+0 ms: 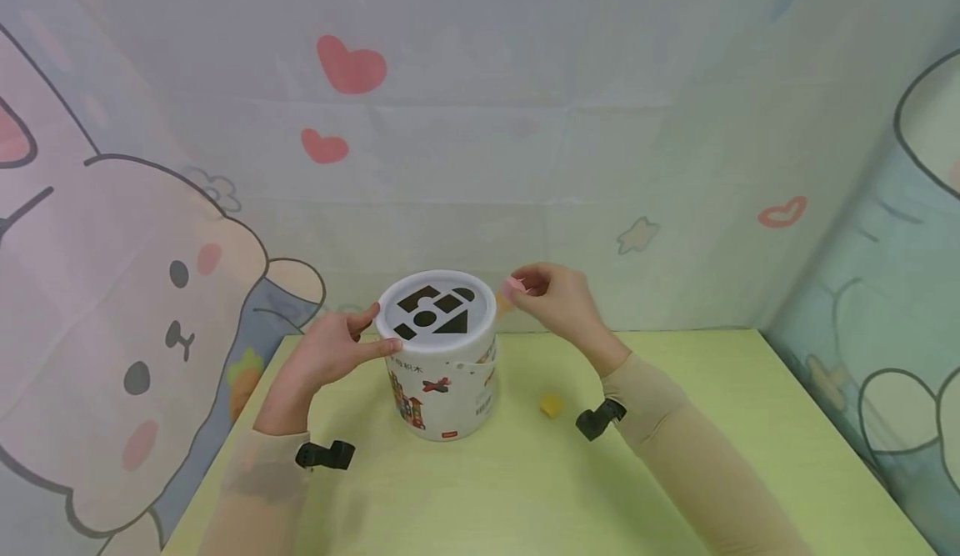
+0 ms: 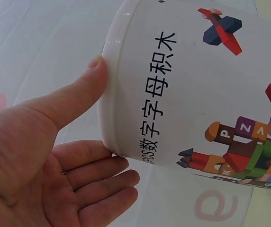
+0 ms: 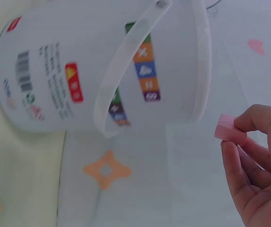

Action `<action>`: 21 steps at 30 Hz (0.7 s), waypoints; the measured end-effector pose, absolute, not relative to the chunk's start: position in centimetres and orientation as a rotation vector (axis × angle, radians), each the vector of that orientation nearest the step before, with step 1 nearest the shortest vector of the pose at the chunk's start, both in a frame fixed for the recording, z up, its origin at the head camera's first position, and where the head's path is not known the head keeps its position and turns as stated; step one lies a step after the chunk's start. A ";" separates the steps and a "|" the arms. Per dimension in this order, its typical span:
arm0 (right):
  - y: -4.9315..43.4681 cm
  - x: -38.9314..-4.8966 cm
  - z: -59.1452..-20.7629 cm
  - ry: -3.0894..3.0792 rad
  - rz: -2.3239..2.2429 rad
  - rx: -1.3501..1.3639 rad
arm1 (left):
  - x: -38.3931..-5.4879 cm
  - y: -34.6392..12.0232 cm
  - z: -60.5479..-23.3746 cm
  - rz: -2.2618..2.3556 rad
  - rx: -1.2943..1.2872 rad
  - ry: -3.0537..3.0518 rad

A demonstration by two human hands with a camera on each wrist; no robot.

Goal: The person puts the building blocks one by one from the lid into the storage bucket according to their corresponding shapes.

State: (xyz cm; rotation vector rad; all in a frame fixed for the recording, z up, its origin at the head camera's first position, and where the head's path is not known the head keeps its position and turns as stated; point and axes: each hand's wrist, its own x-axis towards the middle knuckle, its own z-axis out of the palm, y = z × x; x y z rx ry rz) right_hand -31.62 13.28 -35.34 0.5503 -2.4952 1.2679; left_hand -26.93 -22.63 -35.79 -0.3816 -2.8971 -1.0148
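A white toy-block bucket [image 1: 442, 385] stands upright on the table, its lid [image 1: 438, 339] cut with several dark shaped holes. My left hand [image 1: 333, 352] touches the lid's rim at the left with thumb and forefinger spread; in the left wrist view, its other fingers [image 2: 108, 187] extend loosely beside the bucket. To the right of the lid and apart from it, my right hand [image 1: 558, 298] pinches a small pink block [image 3: 230, 129] between thumb and fingers. The block's far side is hidden by the fingertips.
A small yellow block [image 1: 551, 405] lies on the light green table [image 1: 480, 498], right of the bucket. The bucket's white handle [image 3: 121, 66] hangs down its side. A printed cloth [image 1: 480, 164] rises behind the table.
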 end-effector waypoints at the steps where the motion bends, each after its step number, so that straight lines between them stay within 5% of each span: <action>1: 12.9 -31.6 -35.2 -2.491 1.288 0.542 | -27.0 -22.7 -35.8 -1.012 -0.382 -2.898; 21: 6.9 -32.4 -34.5 -2.493 1.311 0.483 | -26.9 -22.8 -35.6 -0.998 -0.378 -2.902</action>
